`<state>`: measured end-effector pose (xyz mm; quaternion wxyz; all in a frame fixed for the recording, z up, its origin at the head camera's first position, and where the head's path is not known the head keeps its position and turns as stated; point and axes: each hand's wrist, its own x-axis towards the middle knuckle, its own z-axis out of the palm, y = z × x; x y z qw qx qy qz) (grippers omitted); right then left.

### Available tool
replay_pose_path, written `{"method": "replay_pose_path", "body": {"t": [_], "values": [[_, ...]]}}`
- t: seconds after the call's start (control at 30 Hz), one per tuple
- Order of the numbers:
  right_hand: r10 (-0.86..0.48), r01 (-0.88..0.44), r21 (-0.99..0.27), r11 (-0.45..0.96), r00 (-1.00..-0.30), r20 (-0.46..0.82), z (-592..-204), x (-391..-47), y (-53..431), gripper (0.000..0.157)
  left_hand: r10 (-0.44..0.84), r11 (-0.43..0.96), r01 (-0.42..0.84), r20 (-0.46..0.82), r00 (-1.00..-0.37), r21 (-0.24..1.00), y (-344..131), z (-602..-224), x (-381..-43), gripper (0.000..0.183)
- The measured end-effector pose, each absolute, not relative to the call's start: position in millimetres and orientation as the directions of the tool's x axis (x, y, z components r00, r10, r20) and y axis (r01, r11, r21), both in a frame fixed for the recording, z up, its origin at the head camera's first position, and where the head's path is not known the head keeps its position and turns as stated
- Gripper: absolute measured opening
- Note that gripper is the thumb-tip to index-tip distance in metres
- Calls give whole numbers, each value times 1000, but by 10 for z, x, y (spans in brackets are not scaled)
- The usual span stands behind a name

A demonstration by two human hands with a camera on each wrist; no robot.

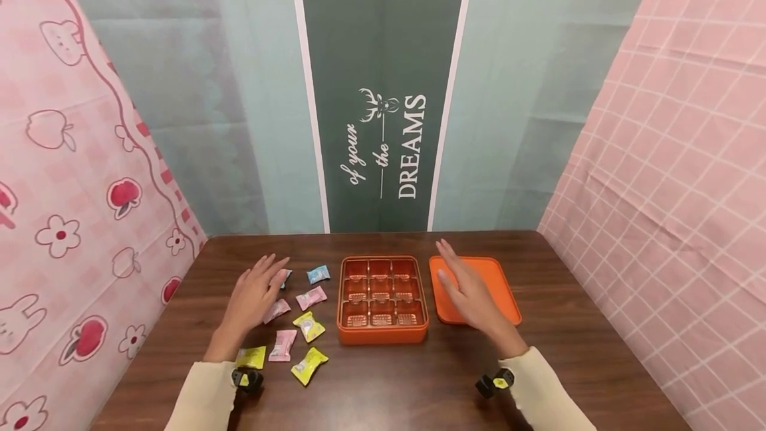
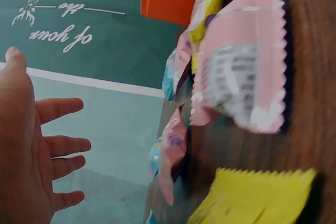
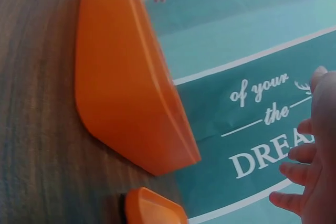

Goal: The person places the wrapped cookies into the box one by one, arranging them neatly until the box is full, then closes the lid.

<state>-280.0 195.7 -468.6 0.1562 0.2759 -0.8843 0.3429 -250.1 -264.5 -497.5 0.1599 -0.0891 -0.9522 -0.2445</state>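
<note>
My left hand (image 1: 254, 294) hovers over the wrapped candies at the left, fingers extended and holding nothing. Under and beside it lie a pink candy (image 1: 282, 345), a yellow candy (image 1: 309, 366) and a blue candy (image 1: 318, 274), among several others; the hand partly covers some of them. My right hand (image 1: 475, 298) is held over the orange lid (image 1: 492, 288), its fingers straight and grasping nothing. Between the hands stands an orange box (image 1: 383, 335) with a clear divided insert (image 1: 382, 288); no candies show in its compartments.
The dark wooden table (image 1: 383, 398) carries everything. A green and teal cloth (image 1: 383, 32) hangs behind it. Pink patterned cloths hang at the left (image 1: 78, 218) and right (image 1: 652, 171). Each wrist wears a small black camera band.
</note>
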Motion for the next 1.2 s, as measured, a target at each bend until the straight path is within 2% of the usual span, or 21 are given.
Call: {"method": "replay_pose_path", "body": {"t": [0.13,0.37,0.63,1.0,1.2], "values": [[-373,-573,-538,618,-816,441,-4746,-2801,1920,56,117,872,265,351,-929,411,-2590,-5017,-2518,49],[-359,-531,-568,629,-846,394,-4882,-2798,1856,62,163,886,318,415,-895,337,-2537,-5092,-2525,45],[-381,-545,-550,633,-837,393,-5011,-2840,1815,55,172,878,303,346,-922,372,-2517,-5155,-2551,45],[-395,-552,-571,608,-834,386,-5050,-2832,1763,50,175,883,290,315,-933,368,-2429,-5153,-2583,44],[-417,-578,-551,602,-816,400,-5094,-2823,1709,48,177,880,303,339,-924,366,-2384,-5115,-2616,41]]}}
